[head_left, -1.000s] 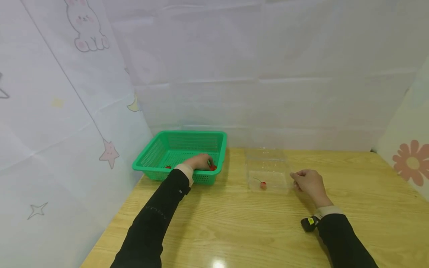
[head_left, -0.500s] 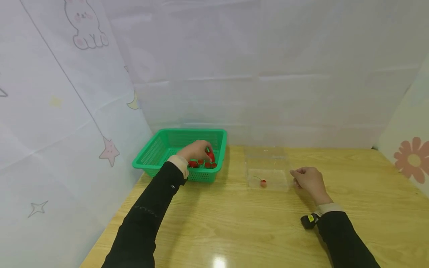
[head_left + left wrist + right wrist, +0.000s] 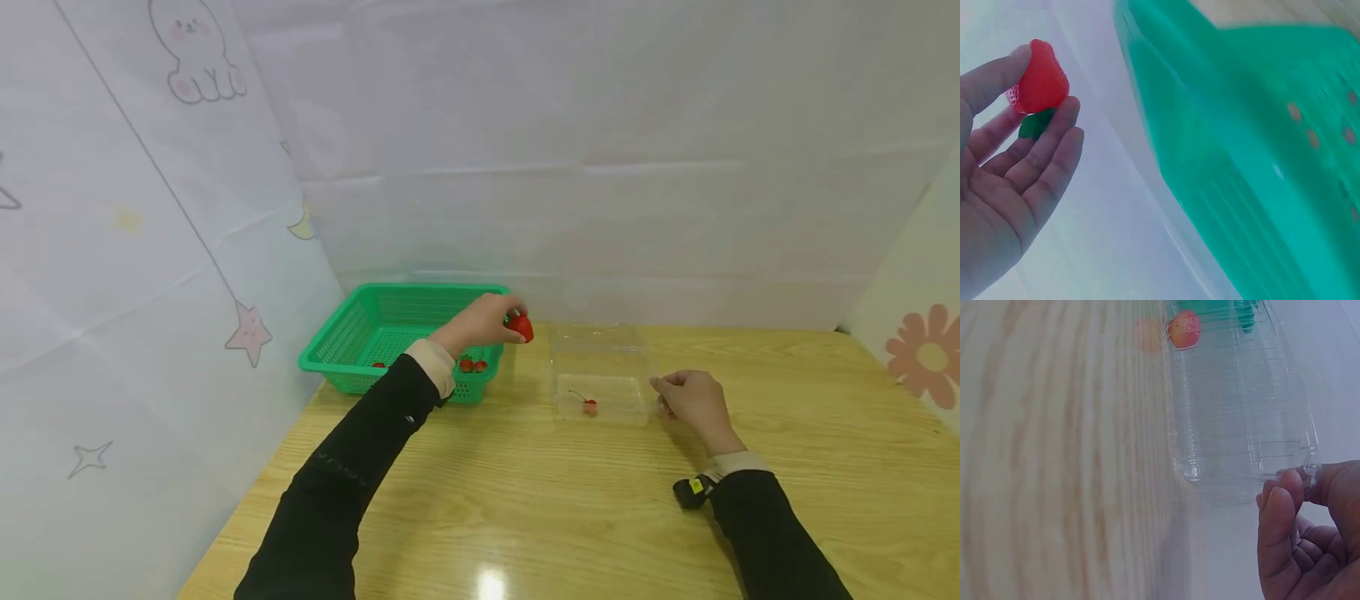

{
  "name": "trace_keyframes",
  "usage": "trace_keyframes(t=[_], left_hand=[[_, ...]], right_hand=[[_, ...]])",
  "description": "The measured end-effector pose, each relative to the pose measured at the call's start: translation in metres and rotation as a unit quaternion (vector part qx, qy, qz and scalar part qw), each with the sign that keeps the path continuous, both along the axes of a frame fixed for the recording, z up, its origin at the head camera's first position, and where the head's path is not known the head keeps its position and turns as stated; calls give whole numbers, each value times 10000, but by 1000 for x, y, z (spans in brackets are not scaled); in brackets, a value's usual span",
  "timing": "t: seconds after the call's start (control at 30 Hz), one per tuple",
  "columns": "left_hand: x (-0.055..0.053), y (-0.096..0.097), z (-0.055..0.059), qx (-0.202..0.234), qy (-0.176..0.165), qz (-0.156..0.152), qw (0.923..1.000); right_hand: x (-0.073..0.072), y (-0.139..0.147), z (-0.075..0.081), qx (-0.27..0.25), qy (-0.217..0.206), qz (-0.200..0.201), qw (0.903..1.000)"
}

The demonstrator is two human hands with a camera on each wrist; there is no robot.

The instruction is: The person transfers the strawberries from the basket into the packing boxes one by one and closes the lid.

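Observation:
My left hand (image 3: 486, 320) pinches a red strawberry (image 3: 522, 328) between thumb and fingers, above the right rim of the green basket (image 3: 352, 377). In the left wrist view the strawberry (image 3: 1046, 80) has its green leaves pointing down. With thumb and fingers, my right hand (image 3: 697, 408) grips the right edge of a clear plastic box (image 3: 618, 392). The right wrist view has this hand (image 3: 1310, 537) at the rim of the box (image 3: 1229, 406). Inside the box lies one cherry (image 3: 591, 406) with a thin stem.
Several red fruits (image 3: 472, 365) lie in the basket, partly hidden by my left arm. Basket and box stand side by side on a wooden table (image 3: 540, 500). A white printed sheet (image 3: 450, 150) hangs behind the table and along both sides.
My left hand has lifted the strawberry out of the basket and moved right, to above the basket's right rim. The right hand has stayed at the box edge.

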State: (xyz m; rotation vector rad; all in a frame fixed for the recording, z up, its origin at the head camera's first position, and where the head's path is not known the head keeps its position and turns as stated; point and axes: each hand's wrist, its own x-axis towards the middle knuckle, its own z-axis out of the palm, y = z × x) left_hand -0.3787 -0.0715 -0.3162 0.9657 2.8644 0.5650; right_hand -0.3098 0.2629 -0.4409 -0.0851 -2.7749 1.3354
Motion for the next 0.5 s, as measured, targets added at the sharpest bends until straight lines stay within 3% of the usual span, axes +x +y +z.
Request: trace_keyframes(t=[0.27, 0.5], left_hand=[[12, 61, -15, -241, 163, -556, 9980], [15, 109, -51, -441, 118, -683, 9966]], right_hand=[[1, 2, 0, -26, -23, -8, 10000], [1, 4, -3, -61, -64, -13, 10000]])
